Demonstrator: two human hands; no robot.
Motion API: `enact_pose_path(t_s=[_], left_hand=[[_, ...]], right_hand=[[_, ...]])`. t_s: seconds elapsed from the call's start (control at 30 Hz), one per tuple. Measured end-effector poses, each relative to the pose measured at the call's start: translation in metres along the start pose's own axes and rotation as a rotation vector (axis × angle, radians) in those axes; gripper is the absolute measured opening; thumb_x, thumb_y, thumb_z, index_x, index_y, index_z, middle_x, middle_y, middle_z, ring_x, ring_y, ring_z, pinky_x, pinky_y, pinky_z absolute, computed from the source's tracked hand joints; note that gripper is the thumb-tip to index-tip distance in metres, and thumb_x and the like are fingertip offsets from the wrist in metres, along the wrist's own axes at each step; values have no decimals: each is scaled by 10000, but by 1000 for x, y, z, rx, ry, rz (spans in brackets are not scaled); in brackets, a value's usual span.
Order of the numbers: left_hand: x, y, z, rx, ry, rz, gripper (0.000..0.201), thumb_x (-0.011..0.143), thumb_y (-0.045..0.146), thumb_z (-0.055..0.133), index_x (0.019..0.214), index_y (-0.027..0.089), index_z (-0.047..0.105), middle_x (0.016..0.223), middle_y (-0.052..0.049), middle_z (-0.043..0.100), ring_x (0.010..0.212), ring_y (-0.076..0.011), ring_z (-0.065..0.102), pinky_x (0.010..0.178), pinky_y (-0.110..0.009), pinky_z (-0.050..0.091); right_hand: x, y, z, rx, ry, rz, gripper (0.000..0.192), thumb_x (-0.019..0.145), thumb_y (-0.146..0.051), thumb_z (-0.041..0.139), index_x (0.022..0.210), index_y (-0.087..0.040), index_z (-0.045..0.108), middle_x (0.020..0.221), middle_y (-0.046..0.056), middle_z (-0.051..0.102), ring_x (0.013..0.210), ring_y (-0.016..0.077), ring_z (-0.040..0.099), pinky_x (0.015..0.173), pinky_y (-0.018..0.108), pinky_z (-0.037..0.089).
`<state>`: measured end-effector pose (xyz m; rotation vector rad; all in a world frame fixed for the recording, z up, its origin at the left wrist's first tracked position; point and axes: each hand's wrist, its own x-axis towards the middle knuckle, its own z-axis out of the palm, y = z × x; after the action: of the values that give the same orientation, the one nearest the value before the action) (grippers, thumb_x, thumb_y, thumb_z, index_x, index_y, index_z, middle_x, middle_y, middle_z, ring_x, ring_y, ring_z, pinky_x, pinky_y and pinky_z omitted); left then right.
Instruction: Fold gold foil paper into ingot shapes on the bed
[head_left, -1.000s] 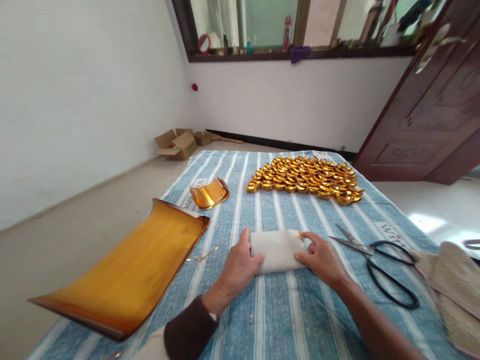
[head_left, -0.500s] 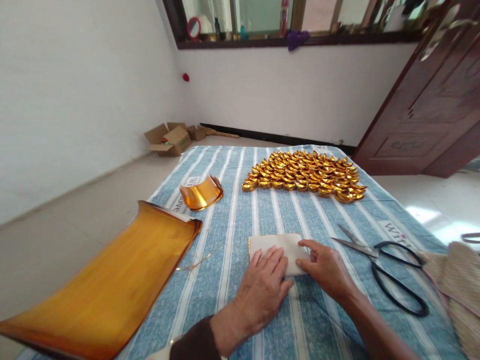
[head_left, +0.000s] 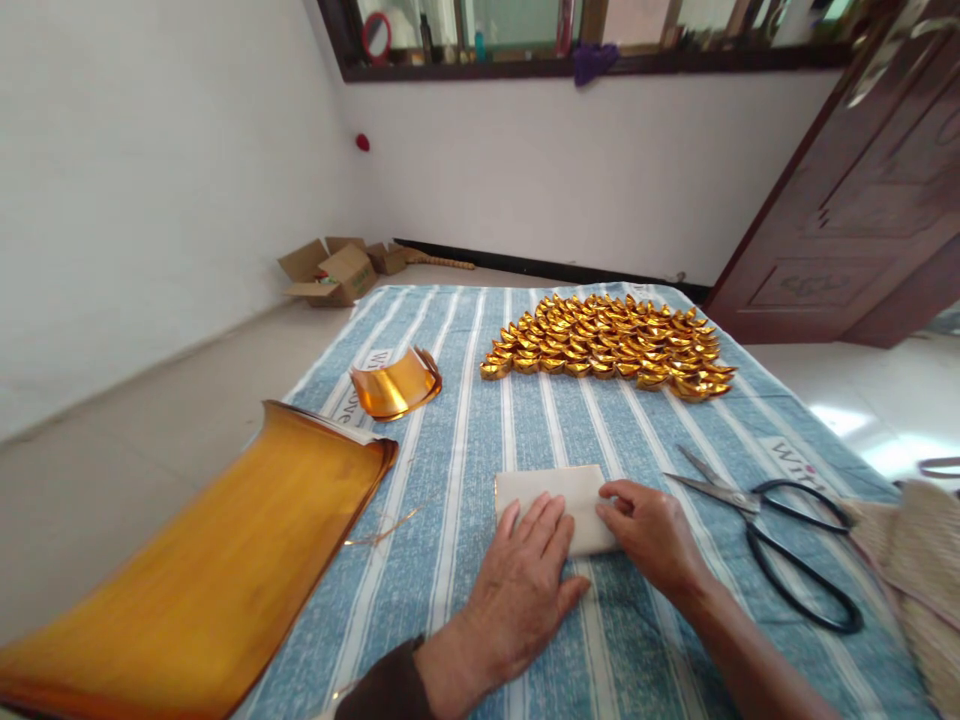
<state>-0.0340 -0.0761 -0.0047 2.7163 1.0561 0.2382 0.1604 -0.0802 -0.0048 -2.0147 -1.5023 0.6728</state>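
A white-faced piece of gold foil paper (head_left: 582, 484) lies flat on the striped cloth in front of me, a thin gold line showing along its edges. My left hand (head_left: 529, 575) rests palm down over its lower left part, fingers stretched out. At the right edge of the paper, the thumb and forefinger of my right hand (head_left: 649, 530) are closed together in a pinch; the lower right corner is partly hidden by it. To the right of that hand, black-handled scissors (head_left: 750, 502) lie with their blades apart, pointing left.
Folded gold paper ingots (head_left: 600, 345) stand in rows at the far side. A large stack of gold sheets (head_left: 202, 560) and a curled smaller stack (head_left: 394, 388) lie left, near thin gold scraps (head_left: 382, 532). Beige fabric (head_left: 930, 560) is at right, a cardboard box (head_left: 334, 275) on the floor.
The thumb and forefinger of my right hand have drawn together at the paper's right edge. My left hand stays pressed on the paper. The view has shifted slightly.
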Motion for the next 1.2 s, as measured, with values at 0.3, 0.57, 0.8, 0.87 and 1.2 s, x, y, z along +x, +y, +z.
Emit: enact_pose_path(t_s=[0.3,0.57,0.8,0.87,1.2], left_hand=[[0,0,1,5,10,3,524,945,479,503,1352,150,502,1445,-168,487,1366,-332,408,1098,-585,338],[0,0,0,1,-19,-1,540,944,491,499,1361,147,494,1465,-169,462,1380,-333,384,1114,-583,311],[-1,-2,-1,-3,-121,2,653,950,565,416,1430,123,404,1528,-176,363,1434,-319,283,1145,-568,237],[-2,-3,0,7,-120,9,669,955,576,388,1449,126,373,1534,-177,350,1444,-308,261,1151,-557,217],[-3,-6,0,34,-157,55,693,953,577,375,1482,132,325,1559,-178,294,1465,-292,206,1165,-523,158]], right_hand=[[1,1,5,-58,65,-77,244,793,-278,544,913,-193,739,804,43,716,734,197,641,745,301,448],[0,4,8,-162,92,-138,180,818,-243,556,865,-207,727,811,34,700,758,183,632,716,274,422],[-18,-3,16,-606,267,-363,203,870,-130,510,740,-215,641,768,46,611,675,193,531,622,310,318],[-23,-4,18,-673,286,-470,214,859,-95,510,714,-212,616,752,52,597,705,212,520,646,328,309],[-39,-14,27,-630,284,-399,163,898,-316,582,780,-205,596,815,54,600,811,246,526,718,360,330]])
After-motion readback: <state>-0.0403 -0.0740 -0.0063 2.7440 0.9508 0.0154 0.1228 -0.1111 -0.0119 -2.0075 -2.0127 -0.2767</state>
